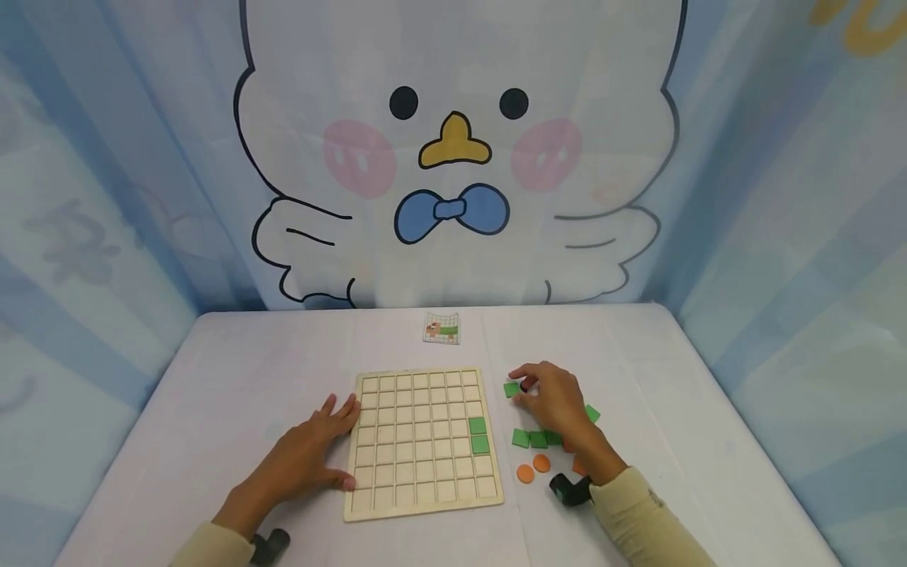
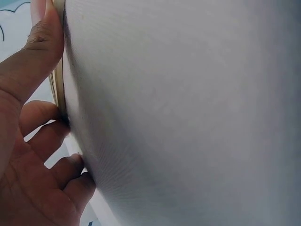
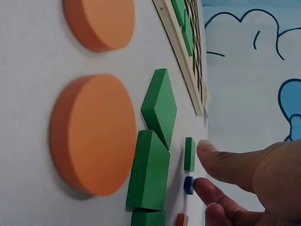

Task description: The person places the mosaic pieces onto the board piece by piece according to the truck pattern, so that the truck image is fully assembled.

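Observation:
A wooden grid board (image 1: 405,457) lies on the white table, with two green square tiles (image 1: 479,435) in its rightmost column. My left hand (image 1: 305,457) rests along the board's left edge, fingers spread, thumb touching near the lower corner. To the right of the board, my right hand (image 1: 555,398) is low over a loose green square tile (image 1: 512,389) and a small dark blue piece (image 3: 189,185). In the right wrist view its thumb tip is close to that green tile, its index fingertip right at the blue piece, with a gap between thumb and finger.
Several green tiles (image 1: 538,439) lie in a row below my right hand, one partly behind the wrist. Two orange discs (image 1: 525,473) sit nearer me, with more orange pieces half hidden by the forearm. A small picture card (image 1: 442,327) lies beyond the board.

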The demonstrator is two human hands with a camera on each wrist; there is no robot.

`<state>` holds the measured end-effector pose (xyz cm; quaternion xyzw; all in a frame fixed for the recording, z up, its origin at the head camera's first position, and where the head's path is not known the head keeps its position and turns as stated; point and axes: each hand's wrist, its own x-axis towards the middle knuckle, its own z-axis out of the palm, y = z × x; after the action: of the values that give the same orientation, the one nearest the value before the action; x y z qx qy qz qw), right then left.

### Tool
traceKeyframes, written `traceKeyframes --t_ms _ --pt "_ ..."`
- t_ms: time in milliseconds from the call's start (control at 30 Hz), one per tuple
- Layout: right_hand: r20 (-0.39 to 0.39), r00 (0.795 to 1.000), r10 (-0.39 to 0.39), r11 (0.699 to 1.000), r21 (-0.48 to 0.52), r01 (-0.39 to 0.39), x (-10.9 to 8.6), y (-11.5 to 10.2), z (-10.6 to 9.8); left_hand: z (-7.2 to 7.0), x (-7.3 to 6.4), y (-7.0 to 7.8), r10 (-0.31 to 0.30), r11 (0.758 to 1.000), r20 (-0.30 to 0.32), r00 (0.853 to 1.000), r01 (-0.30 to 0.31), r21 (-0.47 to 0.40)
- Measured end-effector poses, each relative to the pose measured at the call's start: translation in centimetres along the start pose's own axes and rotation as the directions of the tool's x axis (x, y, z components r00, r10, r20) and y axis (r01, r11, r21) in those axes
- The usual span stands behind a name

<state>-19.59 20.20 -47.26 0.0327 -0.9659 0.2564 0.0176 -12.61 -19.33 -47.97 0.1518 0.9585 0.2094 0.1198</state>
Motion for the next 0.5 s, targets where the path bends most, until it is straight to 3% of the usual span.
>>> traceKeyframes --t_ms 300,500 --pt "0.011 1.000 -0.010 0.998 -0.055 0.011 0.57 -0.10 0.85 0.04 0.00 0.00 0.000 1.000 -0.002 1.000 0.000 -0.008" --pt "0.029 0.999 -0.022 0.999 -0.029 0.023 0.39 -0.63 0.76 0.01 -0.08 -0.04 0.000 1.000 -0.006 1.000 0.000 -0.001"
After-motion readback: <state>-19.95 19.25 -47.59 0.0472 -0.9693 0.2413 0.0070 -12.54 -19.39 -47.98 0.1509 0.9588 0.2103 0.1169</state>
